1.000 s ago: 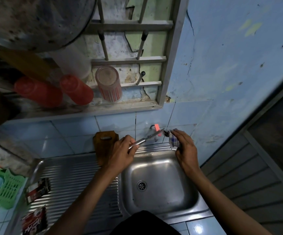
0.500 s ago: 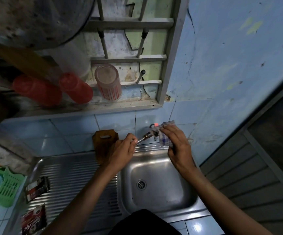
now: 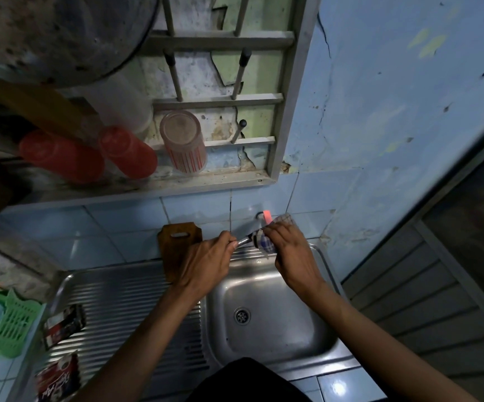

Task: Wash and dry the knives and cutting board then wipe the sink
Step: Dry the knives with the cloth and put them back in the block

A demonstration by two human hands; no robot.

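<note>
Over the back of the steel sink [image 3: 275, 291], my left hand [image 3: 206, 262] grips the handle of a knife [image 3: 243, 241]. Only a short shiny stretch of the knife shows between my hands. My right hand [image 3: 293, 253] holds a checked cloth [image 3: 265, 239] wrapped round the blade, which is hidden inside it. A brown wooden cutting board [image 3: 177, 245] leans upright against the tiled wall, just left of my left hand.
A tap with a pink handle [image 3: 265, 216] sticks out of the wall just above the cloth. Sachets [image 3: 64, 324] lie on the ribbed drainboard [image 3: 124, 314]. A green basket [image 3: 6, 323] stands far left. Upturned cups [image 3: 182, 142] sit on the shelf above.
My right hand has slid the cloth along the blade toward my left hand, covering the blade that was bare a second ago. My left hand stayed nearly still.
</note>
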